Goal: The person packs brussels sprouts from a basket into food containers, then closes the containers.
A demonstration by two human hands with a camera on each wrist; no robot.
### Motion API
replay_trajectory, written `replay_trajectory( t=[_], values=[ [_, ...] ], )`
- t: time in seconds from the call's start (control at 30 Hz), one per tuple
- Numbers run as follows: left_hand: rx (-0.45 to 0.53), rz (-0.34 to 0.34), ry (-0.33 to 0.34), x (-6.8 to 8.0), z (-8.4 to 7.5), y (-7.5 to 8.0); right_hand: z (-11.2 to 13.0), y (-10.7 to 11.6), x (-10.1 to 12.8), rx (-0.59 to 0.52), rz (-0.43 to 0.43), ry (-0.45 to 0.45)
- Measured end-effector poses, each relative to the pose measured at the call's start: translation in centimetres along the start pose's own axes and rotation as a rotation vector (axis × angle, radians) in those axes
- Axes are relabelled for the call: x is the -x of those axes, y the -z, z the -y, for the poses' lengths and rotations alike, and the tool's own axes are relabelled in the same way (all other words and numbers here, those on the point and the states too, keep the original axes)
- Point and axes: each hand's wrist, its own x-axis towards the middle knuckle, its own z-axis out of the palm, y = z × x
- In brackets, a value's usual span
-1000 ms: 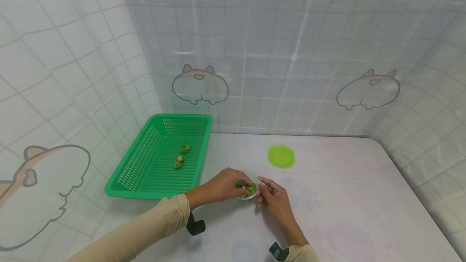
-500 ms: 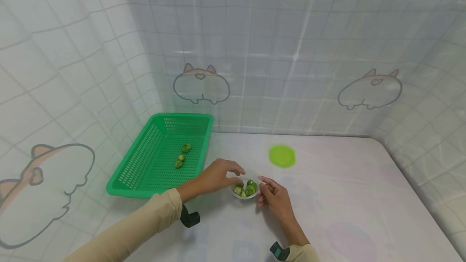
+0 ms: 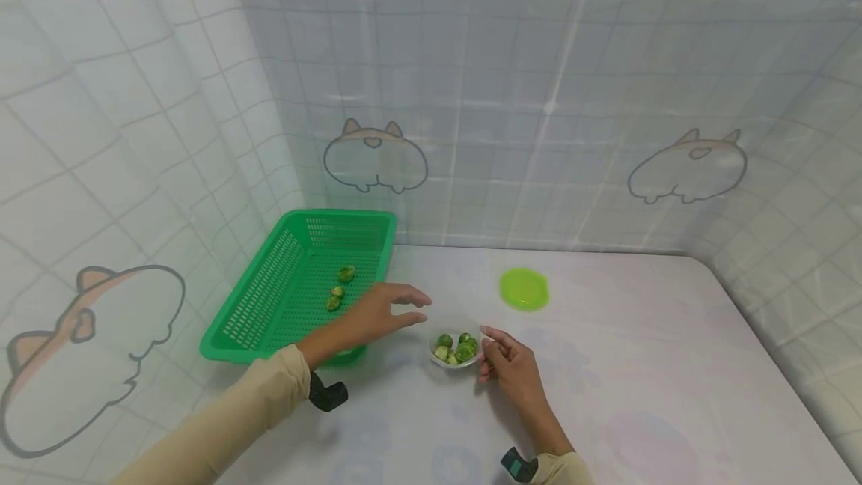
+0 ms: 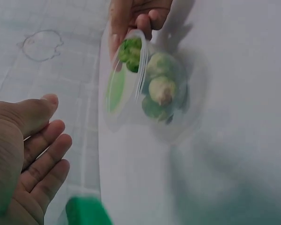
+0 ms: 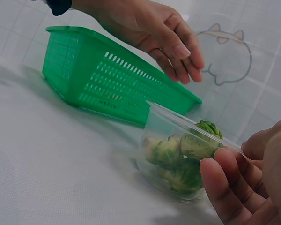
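Observation:
A small clear plastic tub (image 5: pixel 154 125) stands on the table and holds several Brussels sprouts (image 3: pixel 465 352). My right hand (image 3: pixel 515 369) pinches its rim from the right, thumb above and fingers against the outer wall, as the right wrist view shows. My left hand (image 3: pixel 377 313) is in the air between the tub and the green basket (image 3: pixel 289 305), over the basket's near right edge. Its fingers are spread from the thumb, with nothing between them in the left wrist view. Inside the basket lie 3 sprouts (image 3: pixel 338 292), toward its right side.
A light green lid (image 3: pixel 524 290) lies flat behind the tub, a little to the right. The white table (image 3: pixel 640 365) ends at a tiled-pattern curtain (image 3: pixel 512 133) at the back, with similar sheeting along both sides.
My left hand has come out of the tub and moved left toward the basket, its fingers parting and holding nothing. The right hand keeps its place at the tub's rim.

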Motion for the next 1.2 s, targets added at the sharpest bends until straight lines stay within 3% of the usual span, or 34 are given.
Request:
replay_trajectory(
  t=[0.3,0.6,0.87,1.2],
  values=[
    [0.009,-0.066,0.054,1.1,0.9,2.1,0.0,0.1,0.0,0.014,0.002,0.000],
    [0.045,-0.197,0.096,1.8,2.8,5.2,-0.1,-0.1,0.2,-0.008,0.006,0.024],
    [0.010,-0.251,0.104,2.1,5.7,7.8,-0.2,0.0,0.2,0.010,0.009,0.012],
    [-0.096,-0.251,0.199,1.9,9.9,9.0,-0.2,0.0,0.2,0.016,0.000,0.012]
  ],
)
